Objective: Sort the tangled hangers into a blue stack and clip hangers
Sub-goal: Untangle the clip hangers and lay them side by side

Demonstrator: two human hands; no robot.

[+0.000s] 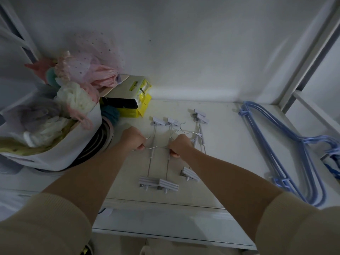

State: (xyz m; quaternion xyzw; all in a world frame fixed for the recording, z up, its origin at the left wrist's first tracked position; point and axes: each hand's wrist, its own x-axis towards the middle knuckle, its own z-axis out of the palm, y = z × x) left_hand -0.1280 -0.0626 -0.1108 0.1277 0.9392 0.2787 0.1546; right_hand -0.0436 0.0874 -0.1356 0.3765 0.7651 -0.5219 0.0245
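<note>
Left grip (135, 139) and right grip (179, 146) each pinch clip hangers (158, 159); blue stack (287, 153) lies well right of them.

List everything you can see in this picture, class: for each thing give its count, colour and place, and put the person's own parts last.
clip hangers: at least four, pale lilac clips on metal rods, middle of the shelf
blue hangers: a stack, exact count unclear, light blue, right side of the shelf
basket: one, white, left of the shelf, stuffed with pink, cream and purple cloth
yellow packet: one, yellow and white, behind the basket by the back wall
shelf: one, white, under everything
left hand: one, fingers curled round a metal hook of a clip hanger
right hand: one, fingers curled round a clip hanger's rod
sleeves: two, beige, bottom corners
</note>
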